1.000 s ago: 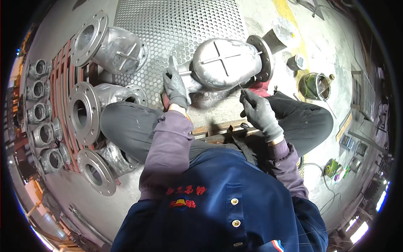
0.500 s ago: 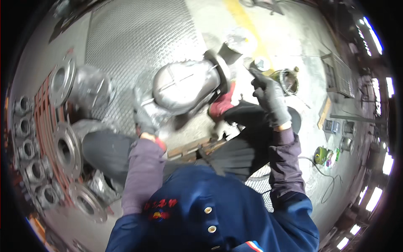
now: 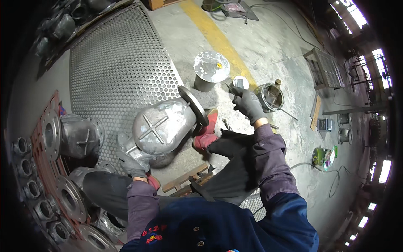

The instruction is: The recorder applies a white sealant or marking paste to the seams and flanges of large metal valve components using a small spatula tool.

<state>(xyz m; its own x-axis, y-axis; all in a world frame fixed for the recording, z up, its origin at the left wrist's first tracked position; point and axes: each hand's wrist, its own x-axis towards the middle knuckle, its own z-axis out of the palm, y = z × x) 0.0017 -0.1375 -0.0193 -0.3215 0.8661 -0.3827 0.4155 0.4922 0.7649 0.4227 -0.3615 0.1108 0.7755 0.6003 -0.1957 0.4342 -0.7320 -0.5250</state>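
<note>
1. The left hand, in a grey glove, is at the lower-left end of a large rounded metal casting; its fingers lie along that end, but how far the grip closes around it cannot be told.
2. The casting lies between the person's legs and a mat full of holes, partly over the mat's edge. A raised cross marks its upper side, and a round dark flange stands at its upper-right end.
3. The right hand, also gloved in grey, is well apart from the casting. Its grip is narrow, closed on a thin tool whose tip points up and left.
4. The tool's tip is just beside a small can with a pale round top; whether the two touch cannot be told.
5. Left of that can stands a metal drum with a wide, paint-spotted round top. Right of it is an open green can, with a thin rod reaching out to its lower right.
6. A red shoe is near the casting's flange, and a yellow stripe runs across the floor beyond the drum.
7. At the person's left, more flanged castings sit near a red rack.
</note>
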